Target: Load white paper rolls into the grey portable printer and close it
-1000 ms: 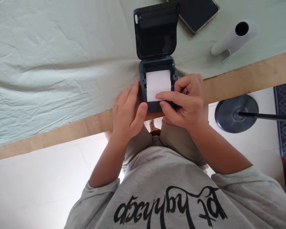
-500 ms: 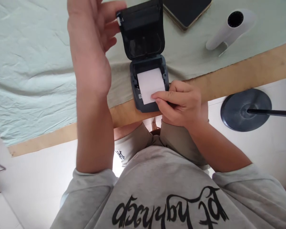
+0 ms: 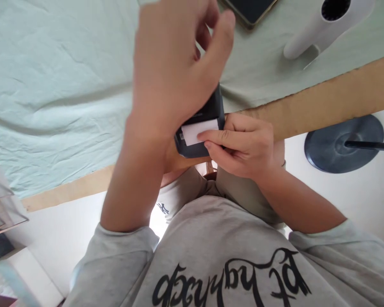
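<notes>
A small dark thermal printer (image 3: 192, 150) lies at the table edge, its black lid (image 3: 211, 108) now lowered over the paper bay. White paper (image 3: 195, 133) sticks out from under the lid toward me. My left hand (image 3: 176, 59) is above the printer and hides most of the lid; its thumb stands apart from the partly hidden, bent fingers. Whether the palm touches the lid is hidden. My right hand (image 3: 246, 143) grips the printer's right front side, with the index fingertip lying on the paper and the thumb just below it.
A pale green cloth (image 3: 67, 98) covers the table, with a wooden edge strip (image 3: 323, 102) in front. A dark flat notebook-like object (image 3: 251, 10) and a white cylindrical device (image 3: 320, 30) lie beyond. A round black stand base (image 3: 342, 145) is on the floor.
The printer's lid has swung down from upright, covering the paper roll area. My left hand has moved right, from the raised lid to above the printer. My right hand keeps its finger on the paper.
</notes>
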`<move>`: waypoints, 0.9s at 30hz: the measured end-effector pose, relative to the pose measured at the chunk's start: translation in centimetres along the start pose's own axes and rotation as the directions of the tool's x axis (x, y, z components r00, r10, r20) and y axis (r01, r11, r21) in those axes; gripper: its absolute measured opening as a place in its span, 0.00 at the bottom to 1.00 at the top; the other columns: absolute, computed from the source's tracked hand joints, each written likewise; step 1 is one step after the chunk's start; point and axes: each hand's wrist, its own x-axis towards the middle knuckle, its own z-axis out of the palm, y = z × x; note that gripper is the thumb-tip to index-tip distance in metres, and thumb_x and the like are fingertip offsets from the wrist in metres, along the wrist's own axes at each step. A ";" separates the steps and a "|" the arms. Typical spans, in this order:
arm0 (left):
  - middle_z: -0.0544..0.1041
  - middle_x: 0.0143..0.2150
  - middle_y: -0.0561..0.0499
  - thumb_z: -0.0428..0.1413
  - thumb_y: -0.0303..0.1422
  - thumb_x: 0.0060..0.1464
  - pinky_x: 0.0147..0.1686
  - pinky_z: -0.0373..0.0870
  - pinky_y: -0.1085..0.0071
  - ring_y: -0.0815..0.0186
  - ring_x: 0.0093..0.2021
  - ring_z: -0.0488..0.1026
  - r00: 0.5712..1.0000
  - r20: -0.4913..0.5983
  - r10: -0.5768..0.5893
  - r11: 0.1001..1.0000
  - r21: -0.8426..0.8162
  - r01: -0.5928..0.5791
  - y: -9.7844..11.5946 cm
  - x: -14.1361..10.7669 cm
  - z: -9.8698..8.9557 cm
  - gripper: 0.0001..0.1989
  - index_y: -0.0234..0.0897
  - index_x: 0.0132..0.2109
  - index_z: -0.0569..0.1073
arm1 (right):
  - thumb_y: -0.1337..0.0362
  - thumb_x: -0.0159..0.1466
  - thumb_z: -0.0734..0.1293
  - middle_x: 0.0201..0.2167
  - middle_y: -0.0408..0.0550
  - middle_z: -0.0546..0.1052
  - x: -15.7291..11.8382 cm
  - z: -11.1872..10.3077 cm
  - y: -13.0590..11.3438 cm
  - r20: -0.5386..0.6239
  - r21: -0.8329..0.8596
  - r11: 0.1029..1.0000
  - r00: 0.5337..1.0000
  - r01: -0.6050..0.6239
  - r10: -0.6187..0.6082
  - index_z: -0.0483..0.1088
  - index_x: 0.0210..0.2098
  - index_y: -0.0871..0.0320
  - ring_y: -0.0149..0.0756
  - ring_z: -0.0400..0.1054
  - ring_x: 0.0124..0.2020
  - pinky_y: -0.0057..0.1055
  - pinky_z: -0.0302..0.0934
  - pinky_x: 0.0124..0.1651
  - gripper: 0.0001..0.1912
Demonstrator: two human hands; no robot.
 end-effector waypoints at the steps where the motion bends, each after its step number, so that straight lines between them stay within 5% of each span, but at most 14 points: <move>1: 0.81 0.41 0.48 0.49 0.39 0.71 0.41 0.69 0.58 0.59 0.42 0.79 0.982 0.083 -0.170 0.979 0.127 0.159 1.1 0.2 0.3 0.18 0.33 0.51 0.80 | 0.71 0.68 0.68 0.22 0.38 0.62 0.0 0.0 0.0 0.006 0.004 1.000 1.000 0.001 -0.001 0.79 0.39 0.54 0.23 0.59 0.24 0.25 0.54 0.25 0.08; 3: 0.83 0.45 0.48 0.47 0.46 0.70 0.37 0.64 0.55 0.52 0.47 0.79 0.917 0.208 -0.341 0.904 0.339 0.260 2.7 0.4 0.8 0.21 0.42 0.51 0.80 | 0.71 0.68 0.68 0.23 0.38 0.62 0.1 -0.1 0.0 0.014 0.006 1.000 1.000 0.003 -0.003 0.79 0.39 0.55 0.23 0.58 0.25 0.25 0.55 0.26 0.07; 11: 0.83 0.46 0.49 0.46 0.51 0.68 0.34 0.55 0.57 0.52 0.43 0.76 0.869 0.289 -0.401 0.878 0.394 0.274 3.4 0.7 0.9 0.21 0.48 0.49 0.79 | 0.70 0.68 0.68 0.24 0.38 0.62 0.4 -0.6 0.1 0.076 0.018 1.000 0.997 -0.024 0.022 0.79 0.41 0.56 0.23 0.56 0.25 0.25 0.57 0.27 0.07; 18: 0.80 0.41 0.46 0.47 0.49 0.68 0.38 0.62 0.54 0.50 0.45 0.75 0.913 0.262 -0.313 0.933 0.263 0.245 3.4 0.2 0.7 0.20 0.46 0.40 0.79 | 0.69 0.68 0.69 0.23 0.38 0.65 1.0 -1.1 0.3 0.139 0.037 0.999 0.990 -0.033 0.027 0.79 0.43 0.56 0.24 0.58 0.25 0.25 0.60 0.29 0.06; 24: 0.79 0.42 0.44 0.47 0.52 0.66 0.37 0.64 0.53 0.47 0.48 0.75 0.866 0.378 -0.329 0.928 0.302 0.221 3.4 0.7 0.6 0.21 0.47 0.40 0.79 | 0.68 0.67 0.69 0.23 0.39 0.71 1.3 -0.9 0.4 0.128 0.057 0.997 0.991 -0.048 0.040 0.78 0.41 0.55 0.25 0.63 0.26 0.26 0.63 0.29 0.05; 27: 0.79 0.41 0.44 0.45 0.53 0.66 0.36 0.66 0.53 0.46 0.48 0.75 0.878 0.378 -0.295 0.940 0.277 0.197 3.0 1.0 0.8 0.23 0.47 0.41 0.79 | 0.68 0.67 0.70 0.23 0.38 0.70 1.4 -0.8 0.5 0.107 0.057 0.998 0.994 -0.029 0.023 0.78 0.39 0.55 0.24 0.63 0.25 0.24 0.62 0.28 0.04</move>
